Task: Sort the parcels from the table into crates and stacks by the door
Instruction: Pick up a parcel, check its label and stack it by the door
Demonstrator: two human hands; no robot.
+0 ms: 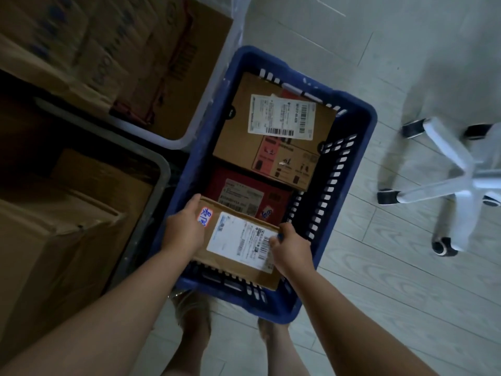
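Note:
I hold a flat brown cardboard parcel (238,245) with a white shipping label over the near end of a blue slotted plastic crate (349,169) on the floor. My left hand (184,229) grips the parcel's left edge and my right hand (291,246) grips its right edge. Inside the crate lie a larger brown box (238,137) with two white labels at the far end and a red box (279,202) in the middle, partly hidden under the held parcel.
A grey bin (160,169) holding big cardboard boxes stands at left, touching the crate. A white bin (189,137) with more cartons is at the upper left. A white swivel-chair base (455,172) with castors stands on the pale floor at right. My feet are just below the crate.

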